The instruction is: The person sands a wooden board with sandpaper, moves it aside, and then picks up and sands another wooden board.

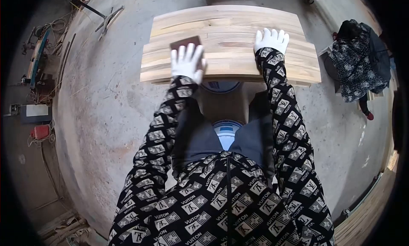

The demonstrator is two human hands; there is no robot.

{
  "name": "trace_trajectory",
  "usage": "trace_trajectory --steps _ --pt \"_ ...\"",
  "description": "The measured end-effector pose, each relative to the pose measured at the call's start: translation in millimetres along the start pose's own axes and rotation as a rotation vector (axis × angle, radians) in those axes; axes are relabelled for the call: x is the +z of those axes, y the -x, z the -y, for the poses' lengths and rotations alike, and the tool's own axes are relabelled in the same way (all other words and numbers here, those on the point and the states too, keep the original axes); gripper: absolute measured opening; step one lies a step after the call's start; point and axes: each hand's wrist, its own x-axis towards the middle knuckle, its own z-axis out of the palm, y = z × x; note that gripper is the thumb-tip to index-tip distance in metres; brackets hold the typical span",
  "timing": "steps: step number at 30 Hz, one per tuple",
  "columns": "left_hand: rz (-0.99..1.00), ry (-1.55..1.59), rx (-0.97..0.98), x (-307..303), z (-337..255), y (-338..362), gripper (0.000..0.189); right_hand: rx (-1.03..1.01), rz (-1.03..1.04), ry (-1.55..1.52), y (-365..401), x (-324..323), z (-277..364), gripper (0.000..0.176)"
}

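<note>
My left hand (185, 60), in a white glove, presses on a dark brown piece of sandpaper (186, 42) at the left of a wooden panel (230, 46). The sandpaper sticks out beyond my fingertips, and its underside is hidden. That hand is slightly blurred. My right hand (272, 40), gloved in white too, rests with fingers spread on the right part of the panel. The panel is made of pale glued strips with darker streaks, and another board edge shows beneath it.
A round blue-and-white bucket (221, 87) stands under the panel's near edge. A co-worker (360, 60) in a patterned top bends over at the right. Metal stand legs (106, 21) lie at upper left. Tools and a red object (39, 132) sit along the left side.
</note>
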Motion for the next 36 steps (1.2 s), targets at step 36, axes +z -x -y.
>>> trace_trajectory --steps 36 --pt "0.012 -0.109 -0.127 15 -44 -1 0.059 -0.032 -0.031 0.011 -1 7 -2 0.044"
